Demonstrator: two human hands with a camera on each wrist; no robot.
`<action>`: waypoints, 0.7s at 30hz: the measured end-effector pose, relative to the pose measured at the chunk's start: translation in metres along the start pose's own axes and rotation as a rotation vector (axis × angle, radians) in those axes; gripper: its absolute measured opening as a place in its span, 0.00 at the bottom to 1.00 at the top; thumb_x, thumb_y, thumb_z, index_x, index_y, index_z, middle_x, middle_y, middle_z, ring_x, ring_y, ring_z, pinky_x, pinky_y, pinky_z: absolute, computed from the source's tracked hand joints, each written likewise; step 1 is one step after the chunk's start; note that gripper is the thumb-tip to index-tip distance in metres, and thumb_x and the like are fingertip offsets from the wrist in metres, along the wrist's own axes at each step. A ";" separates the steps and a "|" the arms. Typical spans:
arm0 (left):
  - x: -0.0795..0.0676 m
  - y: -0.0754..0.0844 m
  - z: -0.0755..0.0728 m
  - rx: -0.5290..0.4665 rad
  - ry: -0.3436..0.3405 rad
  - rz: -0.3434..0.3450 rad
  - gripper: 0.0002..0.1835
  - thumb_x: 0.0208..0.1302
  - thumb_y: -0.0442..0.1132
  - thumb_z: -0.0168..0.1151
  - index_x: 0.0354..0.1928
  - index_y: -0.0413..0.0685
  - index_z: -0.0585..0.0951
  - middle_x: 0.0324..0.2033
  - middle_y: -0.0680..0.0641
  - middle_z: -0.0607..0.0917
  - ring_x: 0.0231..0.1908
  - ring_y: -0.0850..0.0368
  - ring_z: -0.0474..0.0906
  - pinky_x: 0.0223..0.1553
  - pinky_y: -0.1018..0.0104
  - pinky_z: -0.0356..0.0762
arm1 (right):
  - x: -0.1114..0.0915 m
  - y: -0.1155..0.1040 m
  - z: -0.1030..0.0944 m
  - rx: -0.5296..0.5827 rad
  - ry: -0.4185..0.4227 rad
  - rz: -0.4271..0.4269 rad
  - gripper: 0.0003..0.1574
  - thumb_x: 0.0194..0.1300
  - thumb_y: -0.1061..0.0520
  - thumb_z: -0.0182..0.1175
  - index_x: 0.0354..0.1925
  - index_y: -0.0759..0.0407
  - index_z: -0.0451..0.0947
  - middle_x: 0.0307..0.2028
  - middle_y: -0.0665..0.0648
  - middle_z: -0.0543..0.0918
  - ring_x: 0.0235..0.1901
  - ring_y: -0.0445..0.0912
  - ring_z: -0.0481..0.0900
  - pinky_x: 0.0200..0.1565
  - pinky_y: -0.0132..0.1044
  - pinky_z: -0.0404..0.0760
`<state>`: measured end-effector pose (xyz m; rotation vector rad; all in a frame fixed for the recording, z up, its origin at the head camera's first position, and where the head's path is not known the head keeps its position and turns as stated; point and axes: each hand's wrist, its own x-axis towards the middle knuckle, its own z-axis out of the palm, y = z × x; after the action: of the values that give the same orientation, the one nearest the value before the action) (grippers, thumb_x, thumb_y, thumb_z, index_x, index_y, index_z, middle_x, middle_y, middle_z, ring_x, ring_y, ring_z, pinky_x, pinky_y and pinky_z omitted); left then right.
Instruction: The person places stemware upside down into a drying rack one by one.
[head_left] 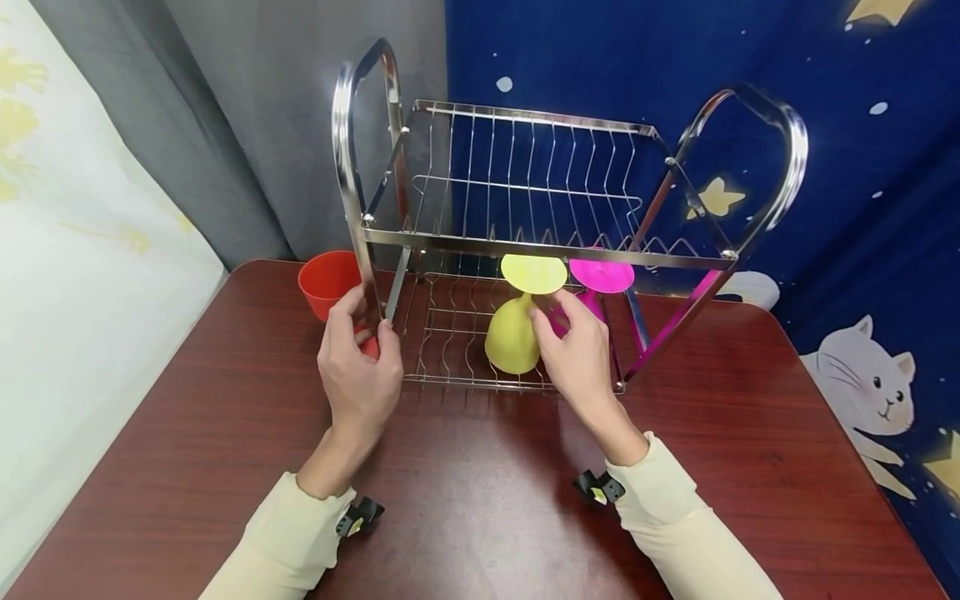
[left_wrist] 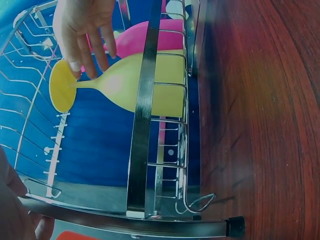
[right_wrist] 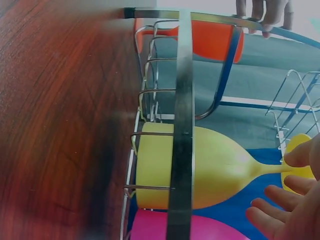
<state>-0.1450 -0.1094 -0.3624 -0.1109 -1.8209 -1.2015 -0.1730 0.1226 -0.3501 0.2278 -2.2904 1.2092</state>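
A two-tier metal dish rack (head_left: 540, 249) stands on the table, and my left hand (head_left: 358, 367) grips its left front post. Upside down on the lower tier rests a yellow goblet (head_left: 512, 340), its foot raised just below the upper tier. My right hand (head_left: 581, 354) is at the goblet's stem, thumb and fingers spread loosely beside it; in the right wrist view the fingers (right_wrist: 282, 197) are apart, not curled round the stem. A pink goblet (head_left: 603, 276), also inverted, stands right beside the yellow one, partly hidden by my right hand.
Outside the rack's left side a red goblet (head_left: 327, 279) stands upright, partly behind my left hand. The upper tier (head_left: 525, 187) holds wire slots above the goblets. Brown tabletop (head_left: 480, 492) extends in front, with a blue curtain (head_left: 600, 50) behind.
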 end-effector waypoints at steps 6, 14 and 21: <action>0.002 0.000 -0.003 -0.033 0.027 0.017 0.22 0.54 0.24 0.58 0.54 0.37 0.79 0.42 0.40 0.82 0.42 0.53 0.79 0.39 0.75 0.78 | -0.001 -0.003 -0.006 0.001 0.083 -0.060 0.16 0.61 0.58 0.65 0.47 0.62 0.84 0.44 0.60 0.87 0.43 0.52 0.84 0.40 0.45 0.83; 0.006 -0.003 -0.013 -0.022 0.054 0.008 0.22 0.53 0.22 0.55 0.52 0.38 0.79 0.40 0.41 0.81 0.41 0.56 0.79 0.41 0.76 0.79 | -0.006 -0.005 -0.016 0.039 0.153 -0.098 0.09 0.62 0.58 0.64 0.39 0.59 0.87 0.38 0.54 0.88 0.40 0.45 0.85 0.34 0.19 0.76; 0.011 -0.008 -0.020 0.062 0.064 -0.042 0.23 0.53 0.25 0.58 0.54 0.40 0.78 0.45 0.41 0.79 0.46 0.57 0.75 0.43 0.72 0.76 | -0.010 -0.008 -0.029 0.093 0.224 -0.124 0.08 0.63 0.58 0.64 0.37 0.60 0.87 0.35 0.55 0.89 0.32 0.36 0.85 0.35 0.22 0.80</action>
<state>-0.1428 -0.1327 -0.3584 0.0005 -1.8100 -1.1638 -0.1511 0.1403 -0.3366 0.2509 -2.0020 1.2142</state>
